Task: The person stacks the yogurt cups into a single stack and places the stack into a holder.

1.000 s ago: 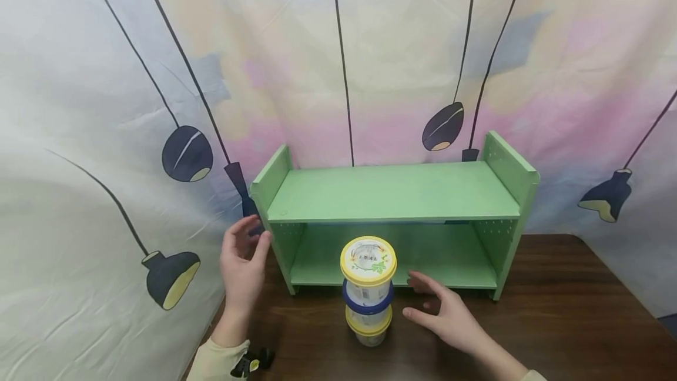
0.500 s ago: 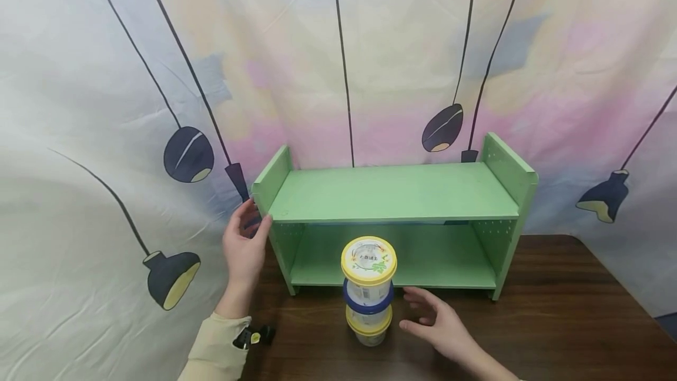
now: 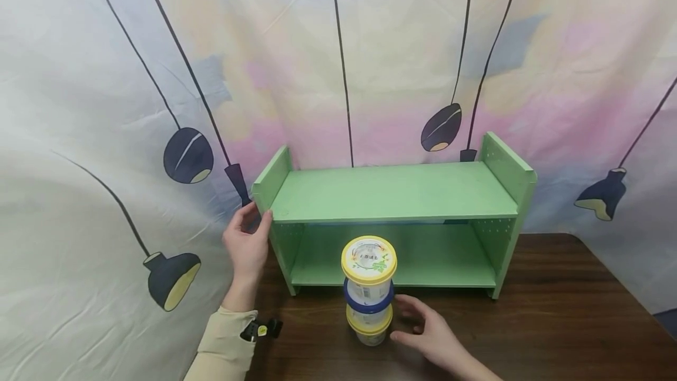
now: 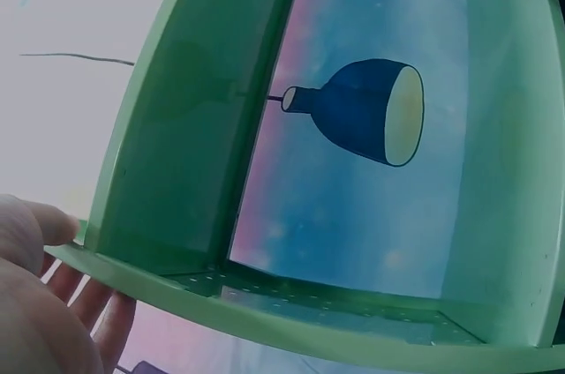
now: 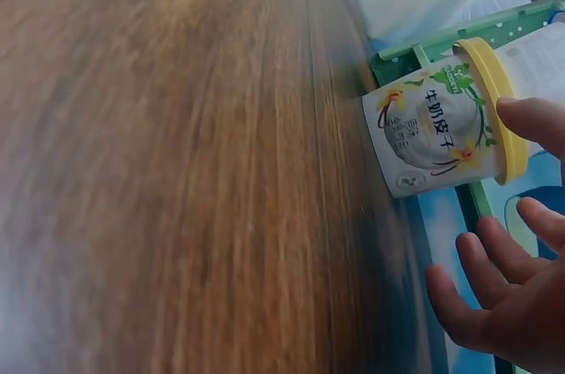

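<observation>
My left hand [image 3: 245,251] grips the left side panel of a green two-tier shelf [image 3: 391,190]. Its thumb lies at the panel's front edge, and its fingers reach round the outer side in the left wrist view. In front of the shelf stands a stack of round white tubs: a yellow-lidded top tub [image 3: 368,260], a blue-lidded middle tub [image 3: 368,304] and a yellow-lidded bottom tub [image 3: 371,337]. Close to the right of the lower tubs is my right hand [image 3: 429,334], thumb and fingers spread apart. Vanilla flowers and dark lettering decorate the bottom tub in the right wrist view.
Everything stands on a dark brown wooden table [image 3: 571,310]. Behind and to the left hangs a pale cloth backdrop [image 3: 391,63] printed with dark lamps. A black wrist camera [image 3: 264,329] is strapped to my left wrist beside the beige sleeve [image 3: 224,340].
My left hand has moved up and right onto the shelf's side panel and now holds it. My right hand has moved left and down toward the stack. The tubs have stayed put.
</observation>
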A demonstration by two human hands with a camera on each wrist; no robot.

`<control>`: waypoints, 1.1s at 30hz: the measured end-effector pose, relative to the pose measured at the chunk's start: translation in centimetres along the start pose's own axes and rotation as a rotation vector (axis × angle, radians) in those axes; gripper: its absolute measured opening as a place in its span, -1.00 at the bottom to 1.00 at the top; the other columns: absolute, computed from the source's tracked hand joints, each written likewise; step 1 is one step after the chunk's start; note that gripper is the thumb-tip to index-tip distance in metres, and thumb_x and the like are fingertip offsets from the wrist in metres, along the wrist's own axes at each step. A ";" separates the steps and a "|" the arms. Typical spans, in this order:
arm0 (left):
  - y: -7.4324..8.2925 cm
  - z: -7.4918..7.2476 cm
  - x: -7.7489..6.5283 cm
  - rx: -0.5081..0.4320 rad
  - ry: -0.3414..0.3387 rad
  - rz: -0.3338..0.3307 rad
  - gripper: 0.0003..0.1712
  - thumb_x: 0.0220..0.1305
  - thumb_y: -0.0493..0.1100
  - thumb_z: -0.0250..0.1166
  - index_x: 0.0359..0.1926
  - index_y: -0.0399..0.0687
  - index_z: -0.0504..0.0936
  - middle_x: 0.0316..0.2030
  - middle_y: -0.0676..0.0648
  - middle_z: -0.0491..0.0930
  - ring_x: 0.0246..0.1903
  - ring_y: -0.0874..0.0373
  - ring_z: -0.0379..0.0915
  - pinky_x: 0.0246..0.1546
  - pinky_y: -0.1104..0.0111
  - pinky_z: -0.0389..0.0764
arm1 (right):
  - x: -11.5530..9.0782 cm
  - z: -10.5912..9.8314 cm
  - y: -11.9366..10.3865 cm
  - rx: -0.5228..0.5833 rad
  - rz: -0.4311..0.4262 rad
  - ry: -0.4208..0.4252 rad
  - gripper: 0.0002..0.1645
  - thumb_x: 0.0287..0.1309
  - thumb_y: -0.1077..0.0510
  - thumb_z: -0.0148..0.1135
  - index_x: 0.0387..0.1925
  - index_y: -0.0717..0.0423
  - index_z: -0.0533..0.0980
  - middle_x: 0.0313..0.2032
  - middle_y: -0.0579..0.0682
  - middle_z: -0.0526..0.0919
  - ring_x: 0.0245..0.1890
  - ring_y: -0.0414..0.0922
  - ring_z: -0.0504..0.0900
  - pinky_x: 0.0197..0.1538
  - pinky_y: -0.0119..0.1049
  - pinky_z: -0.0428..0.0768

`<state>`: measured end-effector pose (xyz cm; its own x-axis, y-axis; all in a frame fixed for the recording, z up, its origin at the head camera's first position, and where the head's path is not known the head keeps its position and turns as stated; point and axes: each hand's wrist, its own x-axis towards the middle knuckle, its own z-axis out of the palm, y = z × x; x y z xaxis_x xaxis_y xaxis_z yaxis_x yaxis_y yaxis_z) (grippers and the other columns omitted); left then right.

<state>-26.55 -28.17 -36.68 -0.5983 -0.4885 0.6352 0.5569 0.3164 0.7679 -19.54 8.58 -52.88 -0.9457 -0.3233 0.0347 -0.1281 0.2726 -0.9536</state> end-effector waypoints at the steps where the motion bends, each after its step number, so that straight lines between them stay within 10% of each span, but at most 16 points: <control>1: 0.0 0.1 0.0 0.000 0.011 0.004 -0.67 0.29 -0.41 0.51 0.07 -0.37 0.76 -0.12 -0.28 0.75 -0.13 0.28 0.67 -0.20 0.58 0.65 | 0.1 0.1 0.0 -0.002 0.001 -0.004 -0.07 0.16 -0.03 0.66 0.47 0.12 0.44 0.37 0.28 0.54 0.29 0.30 0.56 0.09 0.18 0.68; 13: 3.5 0.6 -1.1 -0.010 0.044 0.005 -0.73 0.28 -0.50 0.45 -0.01 -0.58 0.70 -0.14 -0.45 0.72 -0.22 0.28 0.68 -0.26 0.63 0.64 | 0.8 2.0 0.2 -0.026 -0.030 -0.039 0.16 0.07 -0.03 0.71 0.56 0.24 0.29 0.37 0.28 0.52 0.27 0.25 0.57 0.04 0.08 0.72; 33: 4.0 1.0 -1.4 0.041 0.107 0.025 -0.76 0.23 -0.50 0.50 -0.09 -0.56 0.74 -0.23 -0.43 0.73 -0.27 0.35 0.66 -0.28 0.62 0.59 | 2.4 3.8 -0.4 -0.015 -0.086 -0.015 0.26 -0.10 -0.05 0.81 0.56 0.09 0.28 0.32 0.09 0.56 0.29 0.13 0.58 0.20 0.01 0.62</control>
<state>-24.05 -25.39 -34.41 -0.5181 -0.5635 0.6435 0.5455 0.3618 0.7560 -20.59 4.27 -53.57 -0.9265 -0.3593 0.1117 -0.2131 0.2564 -0.9428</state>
